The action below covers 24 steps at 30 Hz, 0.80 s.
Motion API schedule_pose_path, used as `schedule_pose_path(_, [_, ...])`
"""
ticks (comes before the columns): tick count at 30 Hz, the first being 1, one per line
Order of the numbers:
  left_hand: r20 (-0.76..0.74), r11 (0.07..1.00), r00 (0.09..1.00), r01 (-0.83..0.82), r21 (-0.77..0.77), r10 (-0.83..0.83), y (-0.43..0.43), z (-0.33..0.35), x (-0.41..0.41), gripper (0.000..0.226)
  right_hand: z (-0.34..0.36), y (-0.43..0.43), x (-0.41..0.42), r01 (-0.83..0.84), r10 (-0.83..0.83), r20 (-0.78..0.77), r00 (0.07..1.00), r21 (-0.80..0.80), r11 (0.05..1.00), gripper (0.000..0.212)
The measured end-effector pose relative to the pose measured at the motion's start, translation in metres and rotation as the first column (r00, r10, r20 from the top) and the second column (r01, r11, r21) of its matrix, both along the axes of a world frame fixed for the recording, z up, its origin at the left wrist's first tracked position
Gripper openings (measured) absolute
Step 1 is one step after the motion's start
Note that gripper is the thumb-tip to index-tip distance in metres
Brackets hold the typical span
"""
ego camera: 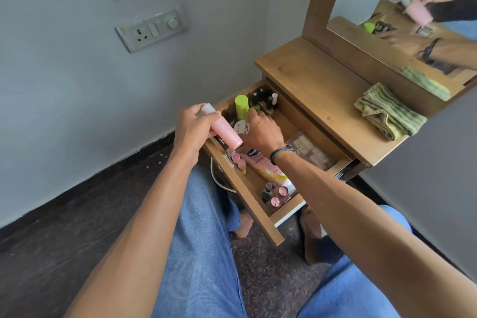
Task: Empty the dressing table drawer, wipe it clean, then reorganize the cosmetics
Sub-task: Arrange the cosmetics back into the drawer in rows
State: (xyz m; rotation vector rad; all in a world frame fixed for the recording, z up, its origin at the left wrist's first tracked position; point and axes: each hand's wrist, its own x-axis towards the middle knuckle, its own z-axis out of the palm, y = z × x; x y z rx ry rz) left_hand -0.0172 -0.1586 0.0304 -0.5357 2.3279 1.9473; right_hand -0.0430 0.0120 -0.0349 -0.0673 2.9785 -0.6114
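Most cosmetics sit in the open drawer (pixel 258 214); only a folded cloth (pixel 387 111) is out. The left hand (pixel 192 129) grips a pink bottle (pixel 225 131) above it, the right hand (pixel 260 129) pinches a white-labelled bottle (pixel 242 128) inside. Reorganizing looks nearly done.

Reaching forward, both arms out — gripping a pink bottle (pixel 228 135) with left hand (pixel 195 128), curling right hand (pixel 260 131) palm-down just right of those fingers (pixel 206 117); grasp unclear.

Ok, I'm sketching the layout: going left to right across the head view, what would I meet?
Wall switch panel → left hand gripping the pink bottle → right hand → folded striped cloth.
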Motion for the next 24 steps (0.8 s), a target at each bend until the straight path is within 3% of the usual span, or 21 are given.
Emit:
schedule_pose_path(5, [0.002, 1.000, 1.000, 0.009, -0.018, -0.009, 0.003, -0.002, -0.005, 0.043, -0.001, 0.006, 0.005, 0.007, -0.009, -0.058, 0.998, -0.030, 1.000, 0.055])
schedule_pose_path(13, [0.049, 0.996, 0.996, 0.082, -0.040, -0.080, 0.023, -0.009, -0.014, 0.050, 0.013, 0.059, 0.021, 0.196, -0.199, -0.115, 0.973, -0.037, 0.980, 0.051])
schedule_pose_path(20, [0.149, 0.949, 0.974, 0.204, -0.241, -0.171, 0.067, -0.026, -0.017, 0.038, 0.002, 0.064, 0.037, 0.099, -0.083, -0.130, 0.988, 0.121, 0.988, 0.032])
schedule_pose_path(24, [0.246, 0.948, 0.947, 0.255, -0.192, -0.205, 0.083, -0.035, -0.026, 0.031, 0.001, 0.067, 0.038, 0.112, -0.094, -0.145, 0.985, 0.123, 0.986, 0.022])
